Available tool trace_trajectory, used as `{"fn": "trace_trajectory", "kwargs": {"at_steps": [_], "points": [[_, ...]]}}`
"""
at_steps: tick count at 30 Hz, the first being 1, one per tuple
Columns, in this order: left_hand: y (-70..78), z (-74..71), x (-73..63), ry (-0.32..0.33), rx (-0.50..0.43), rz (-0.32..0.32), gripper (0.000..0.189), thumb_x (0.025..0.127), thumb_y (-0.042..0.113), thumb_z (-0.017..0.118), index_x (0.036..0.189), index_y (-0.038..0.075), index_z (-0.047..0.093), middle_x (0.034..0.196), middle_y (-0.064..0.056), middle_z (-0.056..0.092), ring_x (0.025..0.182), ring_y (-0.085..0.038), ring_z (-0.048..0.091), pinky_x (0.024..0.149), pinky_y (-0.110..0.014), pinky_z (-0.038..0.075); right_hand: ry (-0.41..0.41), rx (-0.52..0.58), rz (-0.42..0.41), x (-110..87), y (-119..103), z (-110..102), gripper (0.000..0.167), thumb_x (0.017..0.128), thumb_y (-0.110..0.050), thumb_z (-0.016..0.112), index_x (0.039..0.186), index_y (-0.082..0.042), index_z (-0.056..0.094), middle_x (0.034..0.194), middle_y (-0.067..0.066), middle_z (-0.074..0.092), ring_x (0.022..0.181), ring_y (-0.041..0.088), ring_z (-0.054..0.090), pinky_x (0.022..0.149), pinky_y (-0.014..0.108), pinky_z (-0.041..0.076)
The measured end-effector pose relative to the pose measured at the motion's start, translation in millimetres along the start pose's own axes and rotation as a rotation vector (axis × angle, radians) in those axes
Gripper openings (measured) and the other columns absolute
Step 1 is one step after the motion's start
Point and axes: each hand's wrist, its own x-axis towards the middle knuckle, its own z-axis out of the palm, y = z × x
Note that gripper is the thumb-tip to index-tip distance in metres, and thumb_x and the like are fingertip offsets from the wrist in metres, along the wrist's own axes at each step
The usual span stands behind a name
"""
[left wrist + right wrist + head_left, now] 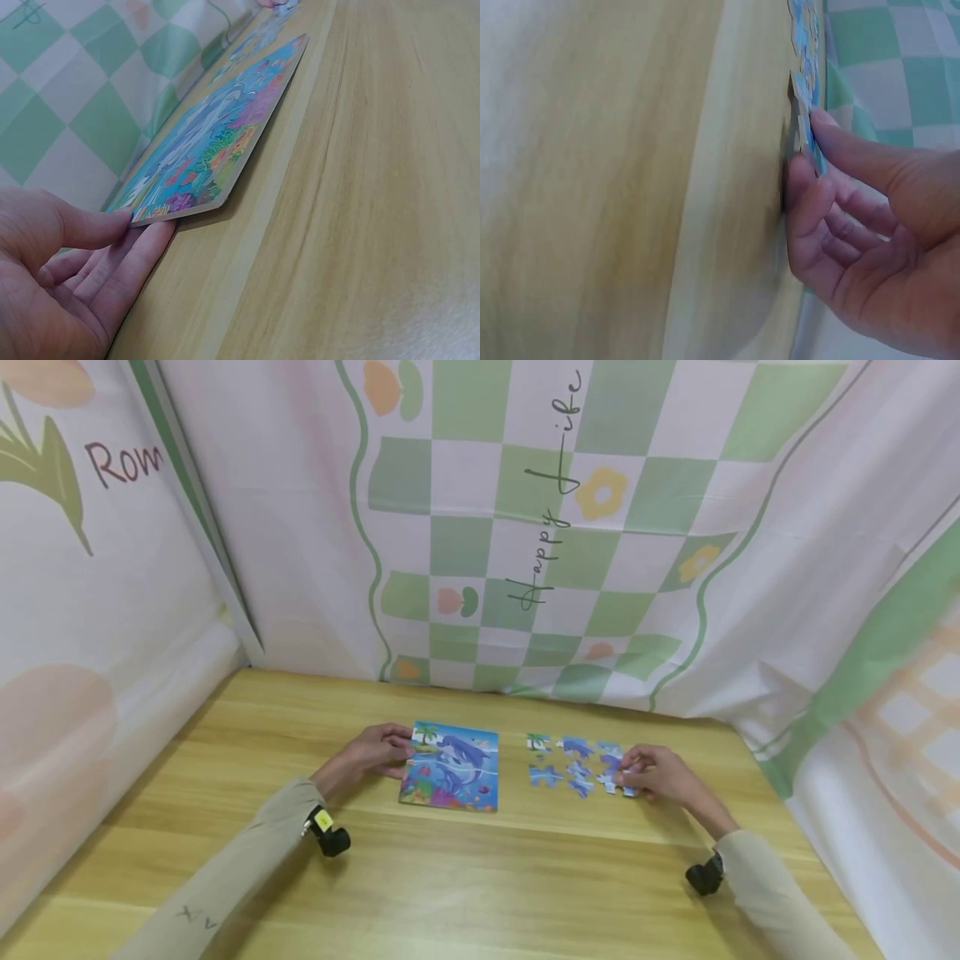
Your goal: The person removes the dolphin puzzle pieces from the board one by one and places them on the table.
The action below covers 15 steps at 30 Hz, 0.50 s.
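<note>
A flat dolphin picture board with a palm tree and coral lies left of the middle of the table. My left hand pinches its left edge; in the left wrist view the thumb is on top, fingers below, and the near edge is lifted slightly off the wood. To the right lie several loose jigsaw pieces in two rows, printed in blue and purple. At their right end my right hand pinches a jigsaw piece between thumb and fingers. That piece is tilted up from the table and partly hidden by the fingers.
The wooden table carries the board and the pieces. Behind it hangs a green-and-white checked curtain, close to the table's far edge. More printed cloth hangs at the left, and a white curtain at the right.
</note>
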Motion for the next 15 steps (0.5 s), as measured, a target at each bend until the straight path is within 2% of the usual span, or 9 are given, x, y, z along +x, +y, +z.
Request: {"fn": "trace_trajectory", "kwargs": {"at_steps": [8,15], "points": [[-1.9,0.4,-0.2,-0.01,0.007,0.007,0.052,0.101,-0.001,0.064,0.149,-0.007,0.045,0.133,-0.024,0.058,0.108,-0.029,0.065,0.082,-0.034,0.069,0.085,-0.083,0.048,0.0,-6.8,9.1,0.038,0.09,-0.016,0.084,0.108,0.008,0.061,0.091,0.013,0.067,0.07,0.019,0.062,0.053,0.025,0.058],[-0.9,-0.3,0.0,-0.012,0.004,0.007,0.052,0.101,-0.001,0.064,0.149,-0.007,0.045,0.134,-0.025,0.057,0.109,-0.029,0.066,0.083,-0.034,0.069,0.134,-0.216,0.024,1.6,-3.9,10.1,0.038,0.087,-0.022,0.086,0.103,0.003,0.064,0.087,0.01,0.063,0.072,0.018,0.055,0.053,0.021,0.052]]}}
